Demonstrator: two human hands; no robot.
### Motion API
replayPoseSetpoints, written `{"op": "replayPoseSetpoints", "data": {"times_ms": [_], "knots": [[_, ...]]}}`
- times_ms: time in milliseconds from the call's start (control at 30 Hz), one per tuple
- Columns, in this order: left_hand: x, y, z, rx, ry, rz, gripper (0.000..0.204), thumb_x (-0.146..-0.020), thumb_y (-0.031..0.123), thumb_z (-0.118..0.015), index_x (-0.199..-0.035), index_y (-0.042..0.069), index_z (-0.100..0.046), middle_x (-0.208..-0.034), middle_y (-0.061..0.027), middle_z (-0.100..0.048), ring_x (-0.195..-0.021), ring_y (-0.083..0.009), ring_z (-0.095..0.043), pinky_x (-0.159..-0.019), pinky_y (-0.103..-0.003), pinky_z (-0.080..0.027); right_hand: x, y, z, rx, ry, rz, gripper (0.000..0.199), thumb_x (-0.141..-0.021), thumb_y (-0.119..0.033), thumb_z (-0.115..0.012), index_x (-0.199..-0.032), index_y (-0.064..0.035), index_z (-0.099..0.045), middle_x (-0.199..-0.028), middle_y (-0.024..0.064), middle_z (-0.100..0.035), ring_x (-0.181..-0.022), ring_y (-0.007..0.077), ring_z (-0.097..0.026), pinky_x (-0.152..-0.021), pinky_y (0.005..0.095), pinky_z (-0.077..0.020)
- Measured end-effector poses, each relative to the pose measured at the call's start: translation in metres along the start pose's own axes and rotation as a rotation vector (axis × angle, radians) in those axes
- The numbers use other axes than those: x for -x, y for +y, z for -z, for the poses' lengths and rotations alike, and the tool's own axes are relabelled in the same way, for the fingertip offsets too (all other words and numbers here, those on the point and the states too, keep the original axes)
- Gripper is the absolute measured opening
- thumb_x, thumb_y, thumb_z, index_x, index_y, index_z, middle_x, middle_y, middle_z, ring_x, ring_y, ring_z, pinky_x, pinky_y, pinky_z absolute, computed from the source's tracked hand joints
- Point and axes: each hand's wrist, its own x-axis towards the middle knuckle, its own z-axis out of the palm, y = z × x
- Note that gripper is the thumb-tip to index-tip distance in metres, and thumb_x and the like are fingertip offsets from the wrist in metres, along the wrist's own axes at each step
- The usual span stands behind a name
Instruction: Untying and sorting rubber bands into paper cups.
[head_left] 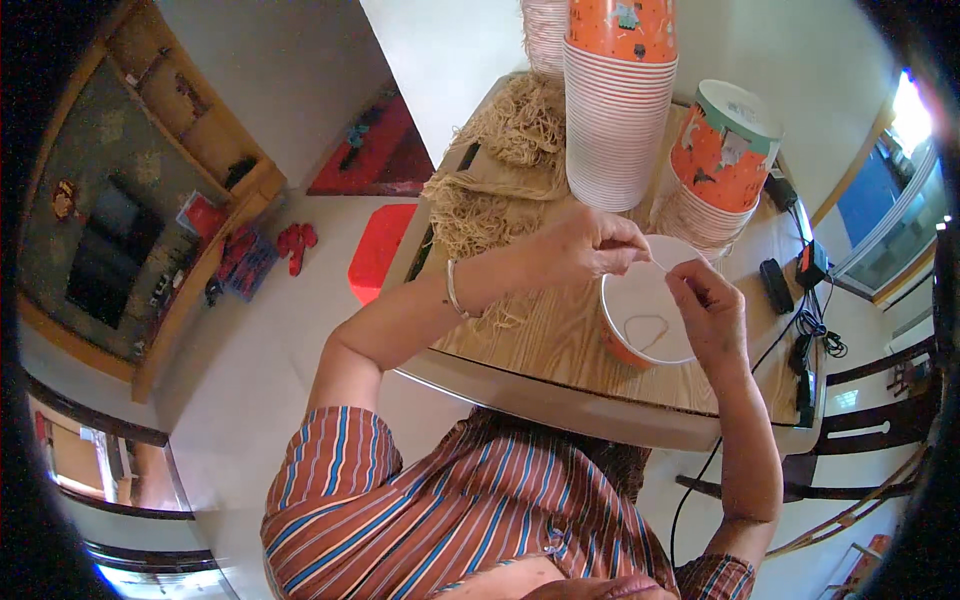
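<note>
My left hand (608,246) and my right hand (708,310) are raised over an orange paper tub (628,352) with a white inside. Fingers of both hands are pinched on a thin pale strand (656,263), which spans the short gap between them. At the bottom of the tub lies a curled strand (648,338). Beyond my left forearm, tangled tan strands (520,120) are heaped on the wooden table (530,350). Behind the tub rises a tall stack of nested paper tubs (615,120), orange at the top with white rims below.
Right of the tall stack stands a shorter tub stack (705,195), topped by an upturned orange and green tub (735,125). Black adapters and cables (812,300) lie along the table's right edge. A red stool (380,250) is left of the table; a dark wooden chair (850,440) stands right.
</note>
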Motion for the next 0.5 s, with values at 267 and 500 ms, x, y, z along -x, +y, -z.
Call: {"op": "replayPoseSetpoints", "data": {"times_ms": [267,500], "knots": [[-0.008,-0.007,-0.013,-0.437,0.139,-0.293,0.014,-0.082,0.011,-0.062,-0.091,0.0,-0.065,-0.084,-0.0132,-0.065,-0.079,-0.0264,-0.064,-0.069,-0.034,-0.05,-0.009,-0.027,-0.007,-0.213,-0.097,-0.137,0.038,-0.083,-0.004,-0.063,-0.12,-0.0045,-0.051,-0.098,0.0085,-0.063,-0.06,0.008,-0.055,-0.05,0.0259,-0.0467],[-0.014,-0.009,-0.015,-0.406,0.128,-0.303,0.016,-0.082,0.011,-0.062,-0.094,0.0,-0.065,-0.087,-0.0127,-0.065,-0.081,-0.0275,-0.064,-0.072,-0.035,-0.05,-0.016,-0.004,-0.02,-0.485,-0.134,-0.203,0.029,-0.087,-0.005,-0.059,-0.114,-0.0036,-0.047,-0.075,0.0076,-0.063,-0.057,0.0109,-0.058,-0.049,0.0248,-0.0477]]}}
